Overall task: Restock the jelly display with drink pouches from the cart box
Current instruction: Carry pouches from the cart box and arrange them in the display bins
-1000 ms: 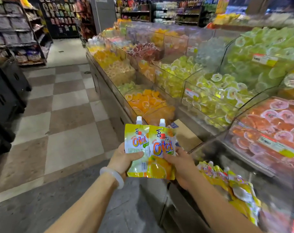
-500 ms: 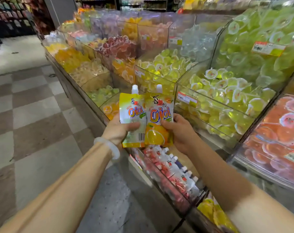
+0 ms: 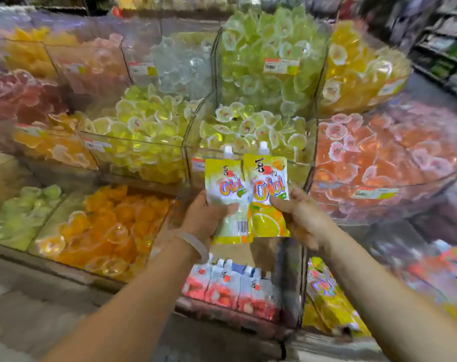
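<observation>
Gripping one yellow pouch (image 3: 226, 199) w/ left hand (image 3: 203, 218), another pouch (image 3: 267, 194) w/ right hand (image 3: 304, 218).

Store shelves (image 3: 446, 45) of blurred packaged goods at far right; a white bracelet (image 3: 196, 244) circles one wrist.

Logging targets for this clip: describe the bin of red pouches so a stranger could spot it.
Start at the tiered clear-bin jelly display. Drop to the lowest front row, directly under both hands holding yellow pouches. The bin of red pouches holds upright white-capped packs, between orange jelly cups and yellow pouches lying flat.
</observation>
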A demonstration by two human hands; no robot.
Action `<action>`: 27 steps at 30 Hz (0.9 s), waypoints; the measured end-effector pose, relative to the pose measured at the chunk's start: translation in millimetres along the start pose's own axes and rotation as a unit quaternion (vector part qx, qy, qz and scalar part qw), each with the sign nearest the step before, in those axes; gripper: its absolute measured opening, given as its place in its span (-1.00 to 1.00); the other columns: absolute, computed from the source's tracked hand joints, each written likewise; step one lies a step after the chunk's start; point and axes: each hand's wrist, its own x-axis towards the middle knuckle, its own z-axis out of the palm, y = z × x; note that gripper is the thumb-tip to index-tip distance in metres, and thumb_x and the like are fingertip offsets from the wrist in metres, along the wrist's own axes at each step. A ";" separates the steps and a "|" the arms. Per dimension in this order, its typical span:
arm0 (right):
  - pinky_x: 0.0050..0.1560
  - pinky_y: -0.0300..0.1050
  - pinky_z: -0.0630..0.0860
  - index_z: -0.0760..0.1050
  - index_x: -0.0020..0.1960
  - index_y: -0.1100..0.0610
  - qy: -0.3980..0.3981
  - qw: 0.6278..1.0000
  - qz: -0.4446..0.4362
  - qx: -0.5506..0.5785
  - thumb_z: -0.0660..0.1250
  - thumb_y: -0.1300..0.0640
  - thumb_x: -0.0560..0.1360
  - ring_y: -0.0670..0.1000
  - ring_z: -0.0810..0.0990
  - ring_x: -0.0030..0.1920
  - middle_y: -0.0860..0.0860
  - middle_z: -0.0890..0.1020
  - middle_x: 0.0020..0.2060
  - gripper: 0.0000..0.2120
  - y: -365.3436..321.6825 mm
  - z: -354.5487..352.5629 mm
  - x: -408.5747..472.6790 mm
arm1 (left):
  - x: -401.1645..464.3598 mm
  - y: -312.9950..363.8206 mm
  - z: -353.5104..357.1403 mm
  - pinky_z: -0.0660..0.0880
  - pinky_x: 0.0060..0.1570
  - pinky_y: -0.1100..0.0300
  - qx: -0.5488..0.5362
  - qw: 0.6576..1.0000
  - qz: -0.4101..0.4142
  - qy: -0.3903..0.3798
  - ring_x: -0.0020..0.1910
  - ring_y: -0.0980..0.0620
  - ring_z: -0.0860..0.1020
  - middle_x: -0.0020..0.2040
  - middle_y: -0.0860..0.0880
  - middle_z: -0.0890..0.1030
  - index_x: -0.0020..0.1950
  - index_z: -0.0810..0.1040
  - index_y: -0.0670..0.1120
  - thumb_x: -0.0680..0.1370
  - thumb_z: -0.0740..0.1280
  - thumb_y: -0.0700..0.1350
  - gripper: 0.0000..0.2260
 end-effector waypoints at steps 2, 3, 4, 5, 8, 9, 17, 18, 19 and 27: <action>-0.24 -0.02 0.64 0.51 0.09 0.21 0.043 0.999 -0.003 0.019 0.26 0.36 0.49 0.00 0.69 -0.31 0.06 0.72 -0.24 -0.80 -3.2 -22.6 -13.3 | 6.4 -8.4 20.8 0.53 0.17 -0.07 0.034 0.997 0.002 -0.063 0.10 -0.15 0.60 0.19 -0.17 0.59 0.31 0.48 -0.18 0.34 0.49 -0.29 -0.46; -0.29 -0.03 0.65 0.50 0.09 0.20 0.069 0.997 -0.006 0.022 0.25 0.36 0.50 0.00 0.69 -0.33 0.05 0.72 -0.27 -0.80 -4.1 -34.2 -19.8 | 7.5 -15.8 30.1 0.50 0.20 -0.07 0.029 0.996 -0.015 -0.080 0.12 -0.14 0.60 0.18 -0.14 0.61 0.28 0.52 -0.13 0.31 0.51 -0.24 -0.46; -0.32 -0.06 0.65 0.50 0.09 0.20 0.097 0.995 -0.009 0.022 0.26 0.35 0.50 -0.01 0.69 -0.35 0.04 0.72 -0.29 -0.81 -4.3 -47.2 -26.5 | 6.4 -23.4 40.5 0.46 0.24 -0.13 0.015 0.996 -0.036 -0.085 0.14 -0.15 0.59 0.15 -0.13 0.63 0.22 0.56 -0.08 0.28 0.52 -0.19 -0.49; -0.36 -0.09 0.64 0.49 0.09 0.19 0.121 0.992 -0.012 0.018 0.26 0.35 0.51 -0.02 0.69 -0.37 0.03 0.71 -0.31 -0.81 -5.3 -59.0 -34.5 | 4.1 -31.7 52.0 0.42 0.27 -0.18 0.000 0.995 -0.054 -0.083 0.16 -0.17 0.59 0.13 -0.14 0.65 0.15 0.59 -0.07 0.27 0.51 -0.20 -0.56; -0.45 -0.16 0.60 0.49 0.02 0.21 0.183 0.983 -0.014 0.006 0.24 0.36 0.52 -0.04 0.66 -0.43 0.02 0.70 -0.37 -0.86 -10.3 -97.6 -56.7 | -4.3 -49.3 89.5 0.44 0.22 -0.21 -0.009 0.991 -0.099 -0.090 0.11 -0.18 0.59 0.10 -0.18 0.64 0.06 0.58 -0.08 0.42 0.41 -0.34 -0.73; -0.42 -0.13 0.61 0.48 0.02 0.23 0.203 0.979 -0.011 0.001 0.24 0.37 0.51 -0.02 0.66 -0.43 0.04 0.69 -0.36 -0.87 -12.9 -111.6 -63.3 | -7.5 -51.5 101.8 0.48 0.17 -0.19 -0.006 0.990 -0.107 -0.096 0.08 -0.18 0.59 0.11 -0.21 0.63 0.12 0.57 -0.11 0.45 0.37 -0.37 -0.71; -0.41 -0.05 0.62 0.52 -0.09 0.22 0.206 0.961 0.119 -0.143 0.40 0.33 0.43 0.01 0.62 -0.45 0.13 0.67 -0.38 -0.90 10.4 -183.2 -92.0 | -12.6 -87.1 166.9 0.47 0.19 -0.23 -0.020 0.993 -0.110 -0.045 0.13 -0.24 0.59 0.11 -0.22 0.64 0.20 0.56 -0.18 0.46 0.39 -0.33 -0.68; -0.39 -0.05 0.62 0.52 -0.08 0.22 0.189 0.958 0.134 -0.167 0.41 0.31 0.42 0.00 0.61 -0.44 0.14 0.66 -0.38 -0.89 17.0 -181.2 -91.3 | -12.6 -91.1 170.9 0.48 0.19 -0.22 -0.019 0.994 -0.104 -0.028 0.12 -0.24 0.60 0.09 -0.20 0.65 0.18 0.58 -0.16 0.44 0.41 -0.31 -0.69; -0.40 -0.14 0.59 0.53 -0.07 0.21 0.169 0.959 0.139 -0.180 0.40 0.32 0.43 -0.05 0.59 -0.45 0.09 0.65 -0.39 -0.89 23.6 -176.4 -90.7 | -12.3 -92.5 174.2 0.49 0.17 -0.21 -0.013 0.995 -0.095 -0.021 0.10 -0.23 0.61 0.07 -0.18 0.66 0.14 0.61 -0.12 0.41 0.44 -0.27 -0.70; -0.14 -0.26 0.39 0.47 -0.08 0.02 -0.021 0.868 0.103 -0.485 0.26 0.09 0.55 -0.01 0.53 -0.01 -0.09 0.56 -0.20 -0.95 64.3 -143.1 -89.3 | -8.7 -87.8 170.4 0.55 0.03 0.00 0.030 0.997 -0.068 0.018 -0.11 -0.08 0.60 -0.04 -0.11 0.64 0.12 0.54 -0.17 0.43 0.42 -0.31 -0.72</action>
